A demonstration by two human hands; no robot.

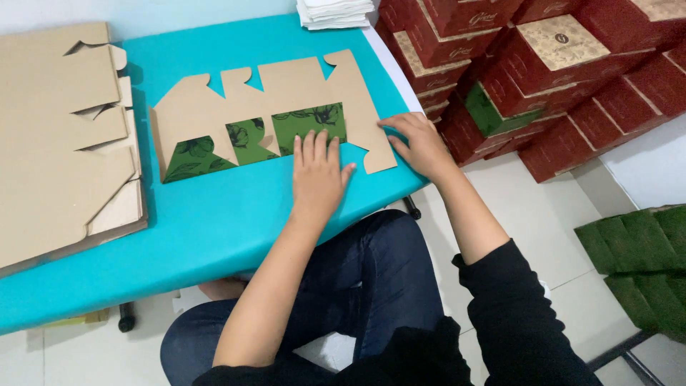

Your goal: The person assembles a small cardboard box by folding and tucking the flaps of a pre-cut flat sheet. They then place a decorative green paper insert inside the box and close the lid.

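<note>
Two bare hands press a flat die-cut box blank (275, 114) onto the turquoise table (214, 221), which fills the left half of the view. Largest on it, at the far left, is a stack of plain brown blanks (57, 136), lying well apart from the one in hand. Off the table's right edge, red gift boxes (543, 64) are piled on the floor, with green ones (643, 264) nearer the person. A pile of white sheets (334, 12) sits at the table's far edge.

The blank lies brown side up, its lower flaps folded over to show a dark green leaf print. The left hand (316, 171) rests palm-down on the rightmost green flap, fingers (309, 145) spread flat and gripping nothing. The right hand (421, 143) lies at the blank's right end, fingers (395, 123) extended onto the card, likewise holding nothing. To crease cleanly, it seems best to keep the left palm firm on the flap, with pressure along the fold line, while the right steadies the end so the blank cannot slide.
</note>
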